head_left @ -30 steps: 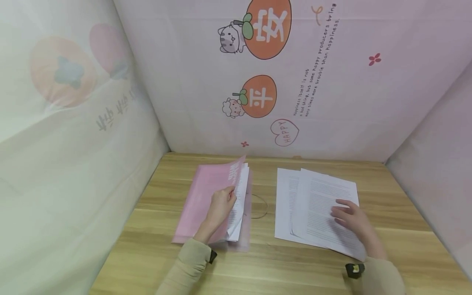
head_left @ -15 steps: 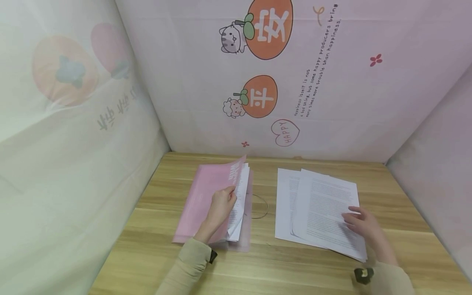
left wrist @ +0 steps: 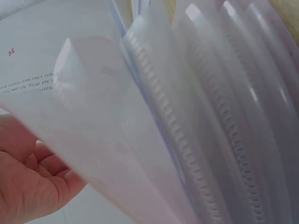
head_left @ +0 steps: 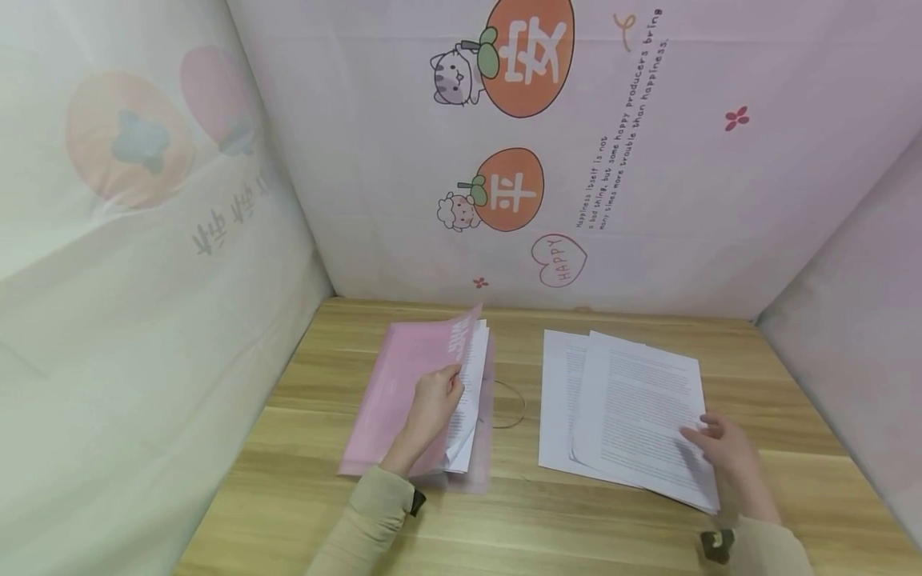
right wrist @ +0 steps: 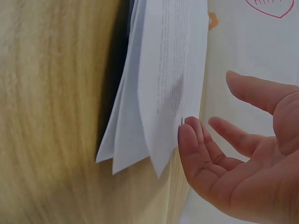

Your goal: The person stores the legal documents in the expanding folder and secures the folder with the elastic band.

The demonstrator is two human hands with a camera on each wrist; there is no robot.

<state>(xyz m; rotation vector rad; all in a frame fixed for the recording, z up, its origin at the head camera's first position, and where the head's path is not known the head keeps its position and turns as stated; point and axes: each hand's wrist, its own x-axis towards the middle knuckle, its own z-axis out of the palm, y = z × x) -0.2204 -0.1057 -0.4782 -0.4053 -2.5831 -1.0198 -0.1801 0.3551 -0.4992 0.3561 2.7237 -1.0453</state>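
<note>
A pink plastic folder [head_left: 392, 392] lies at the left of the table, its front cover raised. My left hand [head_left: 434, 400] grips the cover's free edge; in the left wrist view the curled fingers [left wrist: 53, 165] show behind the plastic. Printed sheets [head_left: 471, 400] stick out between the covers, and translucent pockets [left wrist: 205, 107] with ridged seams fan out inside. To the right, loose printed papers [head_left: 648, 408] lie in an overlapping pile. At that pile's right edge is my right hand [head_left: 727, 448], fingers loosely bent and thumb apart. Whether its fingertips [right wrist: 189, 135] touch the paper, I cannot tell.
A thin cord loop [head_left: 510, 404] extends from the folder's right side onto the wooden table [head_left: 533, 520]. Printed cloth walls rise behind [head_left: 648, 264] and on both sides. In the right wrist view, paper corners [right wrist: 128, 158] stand fanned slightly apart.
My right hand has moved from over the papers to the right and toward me, reaching their right edge. The left hand keeps its hold on the folder cover; the papers have not visibly moved.
</note>
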